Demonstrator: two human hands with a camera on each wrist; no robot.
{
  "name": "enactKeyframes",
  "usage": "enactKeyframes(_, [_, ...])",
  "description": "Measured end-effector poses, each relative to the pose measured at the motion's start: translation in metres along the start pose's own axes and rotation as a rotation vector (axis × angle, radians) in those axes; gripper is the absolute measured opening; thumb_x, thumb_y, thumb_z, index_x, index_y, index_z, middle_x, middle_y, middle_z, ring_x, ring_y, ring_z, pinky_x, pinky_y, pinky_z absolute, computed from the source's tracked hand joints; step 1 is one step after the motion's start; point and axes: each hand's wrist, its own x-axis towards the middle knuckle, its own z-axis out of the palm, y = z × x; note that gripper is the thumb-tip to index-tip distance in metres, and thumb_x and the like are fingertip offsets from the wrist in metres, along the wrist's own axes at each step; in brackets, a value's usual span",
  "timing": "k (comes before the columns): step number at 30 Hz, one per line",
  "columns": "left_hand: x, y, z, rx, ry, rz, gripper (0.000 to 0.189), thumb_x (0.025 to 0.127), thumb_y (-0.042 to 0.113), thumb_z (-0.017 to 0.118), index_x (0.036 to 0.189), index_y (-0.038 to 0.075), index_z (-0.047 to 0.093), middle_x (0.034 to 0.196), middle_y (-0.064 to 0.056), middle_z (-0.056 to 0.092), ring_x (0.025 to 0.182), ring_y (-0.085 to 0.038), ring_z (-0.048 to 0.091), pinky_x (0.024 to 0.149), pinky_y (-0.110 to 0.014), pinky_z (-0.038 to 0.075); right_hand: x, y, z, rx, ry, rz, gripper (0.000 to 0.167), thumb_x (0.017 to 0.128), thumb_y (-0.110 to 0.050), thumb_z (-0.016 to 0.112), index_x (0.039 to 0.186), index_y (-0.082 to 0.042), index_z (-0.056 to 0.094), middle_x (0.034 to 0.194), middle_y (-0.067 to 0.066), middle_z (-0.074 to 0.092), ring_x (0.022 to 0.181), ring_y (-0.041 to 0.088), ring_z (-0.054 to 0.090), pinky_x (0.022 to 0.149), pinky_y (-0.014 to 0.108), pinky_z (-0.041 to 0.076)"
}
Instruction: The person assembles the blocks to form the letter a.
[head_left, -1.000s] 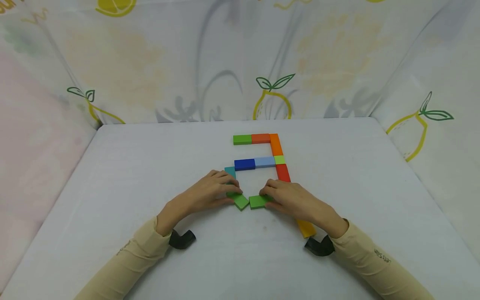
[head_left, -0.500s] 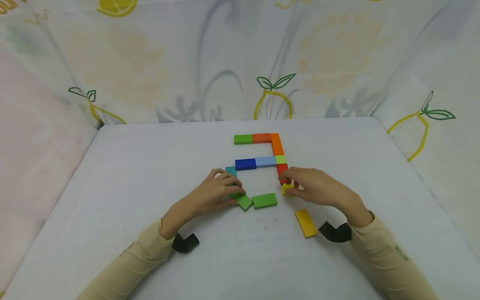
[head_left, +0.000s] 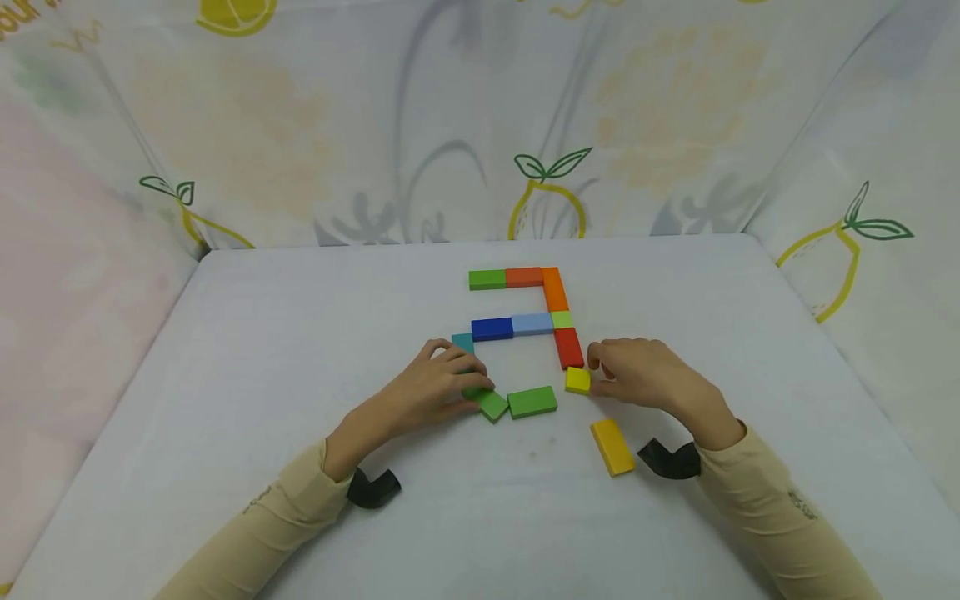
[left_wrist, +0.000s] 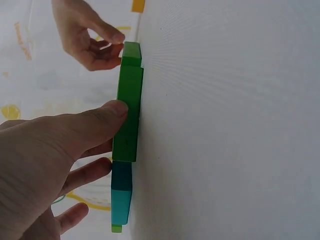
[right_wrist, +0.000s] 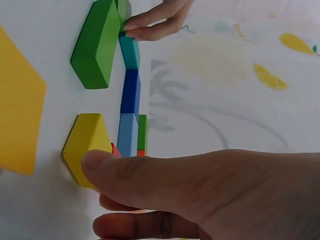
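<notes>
My left hand (head_left: 431, 385) pinches a green block (head_left: 492, 406), its thumb against the near side in the left wrist view and its fingers on the far side. This block lies slanted; its corner is right at a second green block (head_left: 532, 402). A teal block (head_left: 462, 342) is partly hidden behind the left fingers. My right hand (head_left: 648, 377) is just right of a small yellow block (head_left: 577, 381), fingers loosely bent, thumb tip right at the block (right_wrist: 80, 140) in the right wrist view. The yellow block lies just below a red block (head_left: 569, 348).
Dark blue (head_left: 492, 329) and light blue (head_left: 532, 324) blocks form a row to a lime block (head_left: 561, 319). Beyond it, an orange block (head_left: 555, 289) joins a top row of green (head_left: 487, 280) and red-orange (head_left: 523, 277) blocks. A yellow-orange block (head_left: 612, 447) lies apart, nearer me.
My right hand has left the second green block, gripped the small yellow block below the red one, then drawn its fingers off to the right. The left hand has stayed on its green block.
</notes>
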Motion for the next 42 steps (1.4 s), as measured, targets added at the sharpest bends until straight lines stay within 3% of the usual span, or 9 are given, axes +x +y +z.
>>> enactKeyframes(18, [0.002, 0.008, 0.005, -0.003, 0.013, -0.055, 0.027, 0.083, 0.033, 0.072, 0.109, 0.024, 0.067, 0.108, 0.006, 0.064, 0.107, -0.016, 0.055, 0.099, -0.044, 0.037, 0.006, -0.002, 0.010, -0.014, 0.007, -0.003, 0.024, 0.082, -0.028, 0.072, 0.095, -0.010, 0.063, 0.073, -0.004, 0.056, 0.062, 0.011, 0.047, 0.055, 0.022, 0.039])
enactKeyframes(42, [0.002, 0.008, 0.002, -0.013, 0.016, -0.066, 0.032, 0.084, 0.033, 0.071, 0.113, 0.023, 0.066, 0.112, 0.004, 0.062, 0.109, -0.017, 0.055, 0.101, -0.046, 0.036, 0.005, -0.002, 0.007, 0.007, 0.013, -0.022, 0.024, 0.084, -0.028, 0.071, 0.097, -0.011, 0.063, 0.074, -0.004, 0.056, 0.063, 0.011, 0.047, 0.055, 0.023, 0.038])
